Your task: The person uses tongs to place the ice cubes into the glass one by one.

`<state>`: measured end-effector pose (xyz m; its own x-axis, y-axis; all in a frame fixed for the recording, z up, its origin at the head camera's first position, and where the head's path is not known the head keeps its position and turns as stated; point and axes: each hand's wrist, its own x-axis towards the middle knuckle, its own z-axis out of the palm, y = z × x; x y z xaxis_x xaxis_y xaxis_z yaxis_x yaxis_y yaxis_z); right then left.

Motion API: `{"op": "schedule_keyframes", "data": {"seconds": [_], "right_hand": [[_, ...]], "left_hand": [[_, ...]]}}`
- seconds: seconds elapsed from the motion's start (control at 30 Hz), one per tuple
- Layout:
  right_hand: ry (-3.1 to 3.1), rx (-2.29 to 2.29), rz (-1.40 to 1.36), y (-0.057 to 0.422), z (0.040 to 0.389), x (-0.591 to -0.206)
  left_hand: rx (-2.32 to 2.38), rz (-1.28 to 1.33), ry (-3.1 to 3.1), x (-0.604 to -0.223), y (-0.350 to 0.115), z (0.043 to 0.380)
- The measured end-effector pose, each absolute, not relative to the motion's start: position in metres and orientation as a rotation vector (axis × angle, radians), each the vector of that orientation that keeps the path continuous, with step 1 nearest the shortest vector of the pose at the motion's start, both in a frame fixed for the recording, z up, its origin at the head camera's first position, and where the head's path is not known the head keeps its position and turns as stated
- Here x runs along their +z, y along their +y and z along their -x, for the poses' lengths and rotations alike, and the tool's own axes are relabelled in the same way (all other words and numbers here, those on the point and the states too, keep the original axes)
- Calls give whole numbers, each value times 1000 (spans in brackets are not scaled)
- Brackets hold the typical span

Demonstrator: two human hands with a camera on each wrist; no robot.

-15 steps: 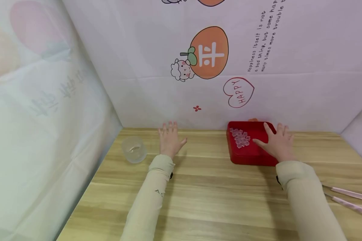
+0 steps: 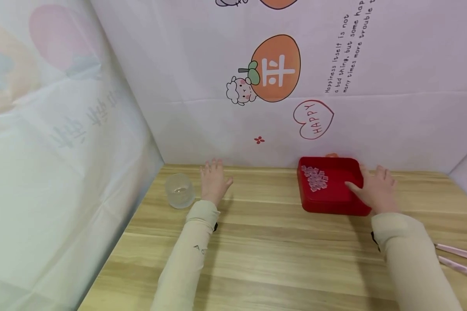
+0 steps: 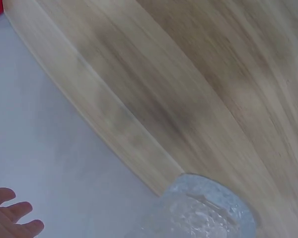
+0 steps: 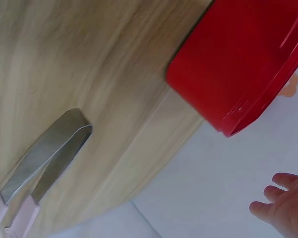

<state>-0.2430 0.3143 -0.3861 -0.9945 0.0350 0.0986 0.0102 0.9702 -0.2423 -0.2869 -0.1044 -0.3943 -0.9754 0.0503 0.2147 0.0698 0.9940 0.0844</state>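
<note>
My left hand [image 2: 213, 183] is held just right of a clear cup [image 2: 180, 192], fingers spread and touching nothing. That cup shows crinkled and clear at the bottom of the left wrist view, with the loose fingers [image 3: 20, 225] at the left edge. My right hand [image 2: 377, 190] hovers at the right side of a red box [image 2: 336, 207], thumb over the rim, holding nothing. Small clear pinkish pieces [image 2: 315, 179] lie heaped in the left part of the box. In the right wrist view the fingers [image 4: 283, 203] are relaxed.
Pink-handled metal tongs [image 4: 54, 148] lie on the wooden table [image 2: 264, 246] at the right, beyond the right forearm. A printed white cloth [image 2: 202, 121] hangs behind the table's back edge, close to the box. Another white cloth [image 2: 113, 172] hangs at the left.
My left hand has shifted left, closer to the cup. The right hand has drawn rightward from over the box toward its right rim. The head view has turned slightly left.
</note>
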Motion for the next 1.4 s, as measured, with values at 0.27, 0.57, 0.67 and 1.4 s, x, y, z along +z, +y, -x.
{"op": "schedule_keyframes", "data": {"seconds": [0.27,0.57,0.67,1.4], "right_hand": [[-2971,321,60,345,232,-396],[-3017,366,133,379,211,-405],[-3030,366,150,387,208,-410],[-3208,233,-72,433,190,-424]], "left_hand": [[-216,23,-2899,-390,-121,286],[-240,-42,-2853,-394,-146,282],[-239,-54,-2842,-394,-156,279],[-225,-167,-2801,-394,-204,259]]}}
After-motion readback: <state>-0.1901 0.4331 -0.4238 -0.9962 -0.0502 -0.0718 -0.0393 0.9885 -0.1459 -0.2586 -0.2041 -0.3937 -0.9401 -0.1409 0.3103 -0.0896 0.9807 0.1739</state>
